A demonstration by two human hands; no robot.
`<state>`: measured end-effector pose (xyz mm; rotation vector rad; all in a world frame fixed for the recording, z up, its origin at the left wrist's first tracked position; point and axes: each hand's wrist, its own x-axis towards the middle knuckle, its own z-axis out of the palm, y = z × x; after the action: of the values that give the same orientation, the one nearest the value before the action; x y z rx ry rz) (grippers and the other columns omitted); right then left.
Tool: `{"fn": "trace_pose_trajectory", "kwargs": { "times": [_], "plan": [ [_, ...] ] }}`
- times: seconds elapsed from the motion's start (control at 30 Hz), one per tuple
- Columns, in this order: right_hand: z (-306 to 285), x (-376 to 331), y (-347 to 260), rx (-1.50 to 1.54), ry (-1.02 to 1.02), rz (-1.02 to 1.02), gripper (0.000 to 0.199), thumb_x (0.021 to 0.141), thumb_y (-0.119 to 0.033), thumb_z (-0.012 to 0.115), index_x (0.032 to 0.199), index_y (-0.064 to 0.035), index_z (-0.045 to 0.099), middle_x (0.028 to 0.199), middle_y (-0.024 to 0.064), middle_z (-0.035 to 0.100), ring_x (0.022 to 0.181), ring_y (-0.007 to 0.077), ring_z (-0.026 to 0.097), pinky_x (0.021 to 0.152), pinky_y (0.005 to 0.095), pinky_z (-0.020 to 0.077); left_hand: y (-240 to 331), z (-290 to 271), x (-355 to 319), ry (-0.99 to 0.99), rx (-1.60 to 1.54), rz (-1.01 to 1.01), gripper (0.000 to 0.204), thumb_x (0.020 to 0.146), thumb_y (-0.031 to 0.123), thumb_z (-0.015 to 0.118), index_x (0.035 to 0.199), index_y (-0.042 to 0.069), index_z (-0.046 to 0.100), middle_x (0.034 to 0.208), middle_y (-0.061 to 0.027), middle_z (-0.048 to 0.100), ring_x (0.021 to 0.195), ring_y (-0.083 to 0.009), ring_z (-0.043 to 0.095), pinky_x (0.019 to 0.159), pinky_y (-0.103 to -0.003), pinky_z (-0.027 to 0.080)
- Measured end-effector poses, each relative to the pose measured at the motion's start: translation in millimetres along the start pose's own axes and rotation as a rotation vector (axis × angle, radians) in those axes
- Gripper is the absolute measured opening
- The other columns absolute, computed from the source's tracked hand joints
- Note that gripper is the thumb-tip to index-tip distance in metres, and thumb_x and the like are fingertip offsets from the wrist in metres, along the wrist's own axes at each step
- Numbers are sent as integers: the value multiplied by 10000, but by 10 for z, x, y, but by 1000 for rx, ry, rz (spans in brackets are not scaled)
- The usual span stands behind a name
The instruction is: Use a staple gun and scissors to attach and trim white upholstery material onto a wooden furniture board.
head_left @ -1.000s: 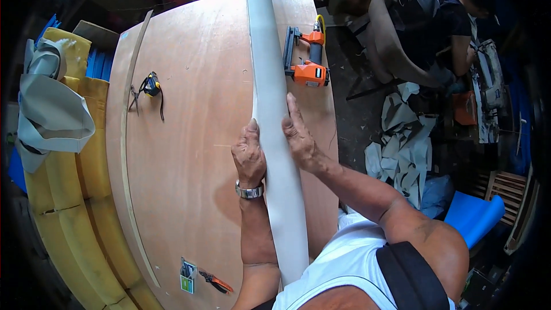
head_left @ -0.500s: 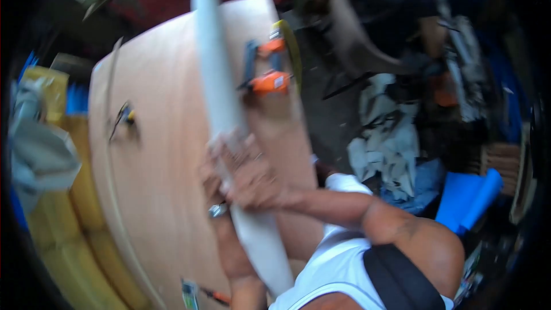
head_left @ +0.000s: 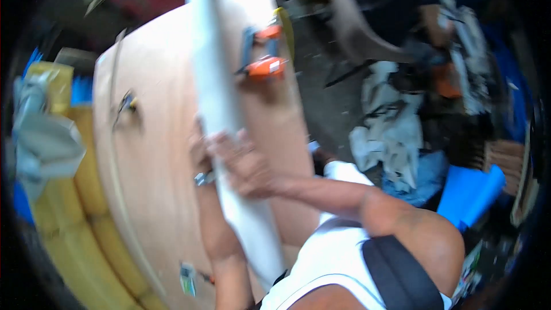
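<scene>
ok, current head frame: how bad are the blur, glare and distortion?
Head view: strong smearing, likely motion blur, on the right hand, left hand and long pale piece; head view: the tabletop looks washed bright at its far end, with a soft shadow below the orange tool; head view: fisheye bows the tabletop's left edge, and the corners go black.

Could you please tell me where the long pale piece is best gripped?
Probably its middle, the left hand coming from its left and the right hand from its right: the long pale piece looks narrow and rounded, running from the white shirt past the far edge of the table.
</scene>
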<state>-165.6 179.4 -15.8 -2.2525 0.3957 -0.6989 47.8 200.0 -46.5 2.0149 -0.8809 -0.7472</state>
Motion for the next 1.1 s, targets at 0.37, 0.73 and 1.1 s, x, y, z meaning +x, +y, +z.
{"fn": "trace_pose_trajectory", "kwargs": {
  "times": [0.37, 0.73, 1.1],
  "plan": [
    [611, 975, 1654, 672, 434, 859, 639, 1120, -422, 348, 1517, 70, 441, 1561, 306, 448, 1483, 419, 406, 1242, 412, 314, 385, 11, -242, 126, 34, 258, 417, 1135, 260, 494, 1391, -44, 621, 1192, -106, 728, 1035, -122, 669, 839, -302, 567],
    [-8, 580, 298, 43, 121, 204, 970, 989, -353, 617, 1658, 20, 21, 1713, 310, -75, 1580, 526, -48, 1268, 629, 97, 218, 116, -170, 146, -61, 387, 401, 1124, 254, 510, 1428, 14, 613, 1202, -108, 735, 988, -164, 697, 829, -360, 576],
    [-1559, 555, 1454, -54, -362, -308, 556, 735, 83, 627, 1265, -84, 647, 1272, 127, 666, 1235, 333, 636, 1055, 476, 513, 380, 41, -239, 28, -303, -85, 433, 1146, 311, 446, 1323, -12, 673, 1011, -74, 770, 851, -123, 701, 729, -309, 587]
  ]
}}
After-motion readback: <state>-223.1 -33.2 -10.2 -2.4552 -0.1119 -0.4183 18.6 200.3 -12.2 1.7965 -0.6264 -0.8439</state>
